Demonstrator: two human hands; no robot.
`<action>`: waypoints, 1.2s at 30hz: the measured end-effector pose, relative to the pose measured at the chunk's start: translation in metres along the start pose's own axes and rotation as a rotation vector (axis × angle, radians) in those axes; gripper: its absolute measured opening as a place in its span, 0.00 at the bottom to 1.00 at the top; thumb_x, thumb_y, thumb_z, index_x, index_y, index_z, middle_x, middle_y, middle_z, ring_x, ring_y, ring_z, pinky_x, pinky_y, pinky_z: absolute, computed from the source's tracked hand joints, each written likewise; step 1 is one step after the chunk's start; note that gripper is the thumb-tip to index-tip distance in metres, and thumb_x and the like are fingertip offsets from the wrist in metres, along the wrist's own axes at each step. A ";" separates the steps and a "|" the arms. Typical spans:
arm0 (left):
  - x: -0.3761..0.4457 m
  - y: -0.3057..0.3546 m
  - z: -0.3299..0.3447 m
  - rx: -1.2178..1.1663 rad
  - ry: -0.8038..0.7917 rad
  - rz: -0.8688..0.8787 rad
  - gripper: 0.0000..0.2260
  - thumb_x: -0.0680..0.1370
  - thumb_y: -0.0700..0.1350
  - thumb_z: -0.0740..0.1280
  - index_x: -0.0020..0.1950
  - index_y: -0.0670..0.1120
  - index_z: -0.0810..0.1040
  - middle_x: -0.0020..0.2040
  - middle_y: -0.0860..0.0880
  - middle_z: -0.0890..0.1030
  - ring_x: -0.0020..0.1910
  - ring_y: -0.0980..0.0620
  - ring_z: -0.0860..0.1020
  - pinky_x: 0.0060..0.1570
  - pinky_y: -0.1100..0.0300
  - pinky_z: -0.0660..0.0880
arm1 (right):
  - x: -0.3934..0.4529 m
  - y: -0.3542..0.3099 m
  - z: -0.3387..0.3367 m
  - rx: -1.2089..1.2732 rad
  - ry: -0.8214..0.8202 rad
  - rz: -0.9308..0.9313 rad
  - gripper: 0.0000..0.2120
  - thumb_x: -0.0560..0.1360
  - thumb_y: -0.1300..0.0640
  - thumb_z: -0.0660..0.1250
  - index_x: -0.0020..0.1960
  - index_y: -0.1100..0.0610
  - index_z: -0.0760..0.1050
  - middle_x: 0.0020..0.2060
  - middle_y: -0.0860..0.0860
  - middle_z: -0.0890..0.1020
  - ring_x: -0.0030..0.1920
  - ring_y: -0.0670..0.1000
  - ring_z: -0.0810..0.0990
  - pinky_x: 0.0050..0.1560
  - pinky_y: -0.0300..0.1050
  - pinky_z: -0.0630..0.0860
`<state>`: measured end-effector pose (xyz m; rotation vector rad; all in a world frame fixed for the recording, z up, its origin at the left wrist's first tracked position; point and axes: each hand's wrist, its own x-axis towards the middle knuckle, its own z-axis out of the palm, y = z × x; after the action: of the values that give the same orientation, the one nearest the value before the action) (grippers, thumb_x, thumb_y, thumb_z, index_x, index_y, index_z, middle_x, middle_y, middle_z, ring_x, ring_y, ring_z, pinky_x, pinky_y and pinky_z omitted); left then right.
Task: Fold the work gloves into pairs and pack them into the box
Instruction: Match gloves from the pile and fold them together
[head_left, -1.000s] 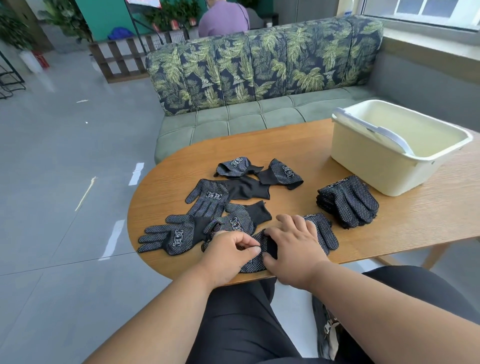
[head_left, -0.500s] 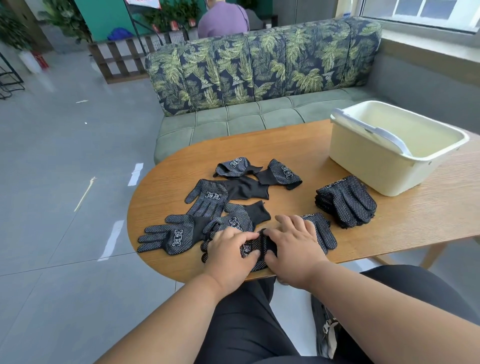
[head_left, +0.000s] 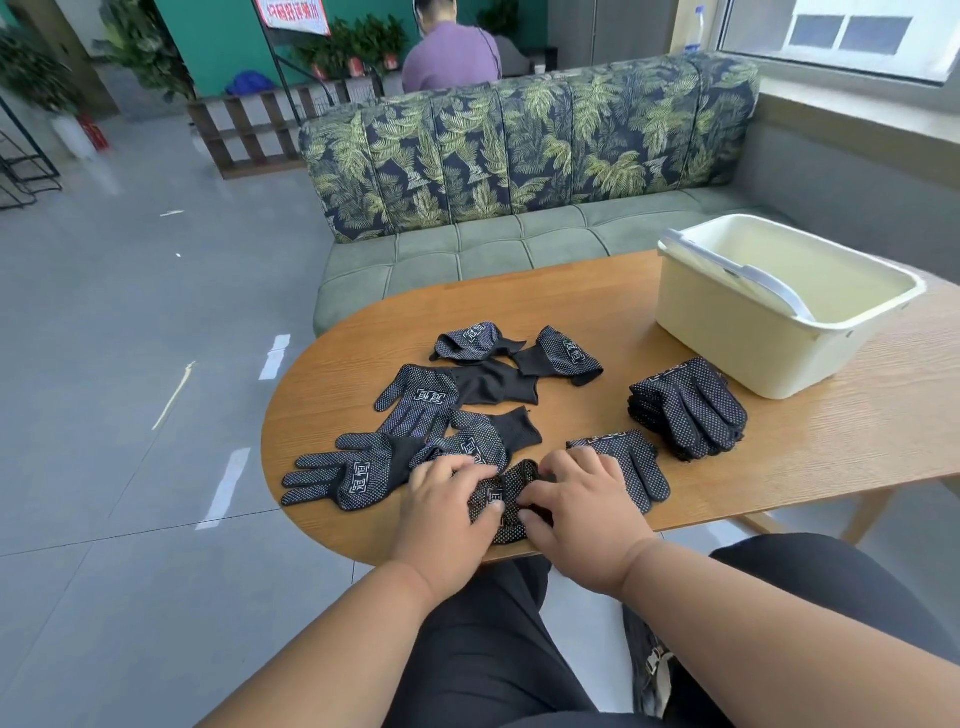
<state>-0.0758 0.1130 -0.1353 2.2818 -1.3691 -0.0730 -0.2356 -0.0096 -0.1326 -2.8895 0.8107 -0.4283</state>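
Note:
A black dotted work glove (head_left: 503, 499) lies bunched at the near edge of the wooden table (head_left: 831, 447). My left hand (head_left: 449, 512) and my right hand (head_left: 582, 506) both pinch it, one on each side. Its fingers (head_left: 636, 465) stick out flat past my right hand. Several loose gloves (head_left: 415, 405) lie spread to the left and behind. A stack of folded gloves (head_left: 688, 408) sits to the right, just in front of the cream plastic box (head_left: 748, 343), which stands open with its grey handle lying inside.
A green sofa (head_left: 519, 171) with leaf-print cushions runs along the table's far side. A person in a purple shirt (head_left: 449, 57) sits behind it. Grey tiled floor lies to the left. My dark trousers (head_left: 483, 649) are under the table edge.
The glove between my hands has been gathered into a tighter bunch, and both hands have closed in on it. The camera has tilted up a little.

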 end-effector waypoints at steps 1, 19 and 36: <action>-0.004 -0.005 -0.006 0.013 0.041 -0.021 0.13 0.76 0.58 0.69 0.60 0.59 0.80 0.60 0.58 0.75 0.64 0.52 0.69 0.68 0.55 0.67 | 0.000 0.000 -0.001 0.003 -0.004 0.004 0.16 0.77 0.37 0.59 0.50 0.40 0.83 0.50 0.46 0.76 0.55 0.55 0.72 0.58 0.55 0.69; -0.031 -0.025 -0.043 -0.101 -0.185 -0.432 0.10 0.74 0.57 0.73 0.40 0.52 0.80 0.41 0.55 0.81 0.42 0.57 0.79 0.45 0.56 0.77 | 0.006 -0.021 0.005 -0.079 0.005 0.057 0.28 0.69 0.25 0.59 0.46 0.47 0.79 0.48 0.50 0.76 0.55 0.57 0.71 0.59 0.57 0.68; 0.004 -0.015 -0.050 -0.183 -0.369 -0.150 0.03 0.77 0.53 0.72 0.45 0.56 0.83 0.36 0.59 0.82 0.34 0.61 0.77 0.39 0.61 0.73 | 0.004 -0.019 0.008 -0.057 0.058 0.048 0.25 0.68 0.27 0.62 0.45 0.48 0.77 0.46 0.51 0.75 0.53 0.59 0.72 0.56 0.58 0.70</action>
<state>-0.0475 0.1344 -0.0963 2.2848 -1.2948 -0.6702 -0.2204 0.0043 -0.1354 -2.9156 0.9136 -0.4937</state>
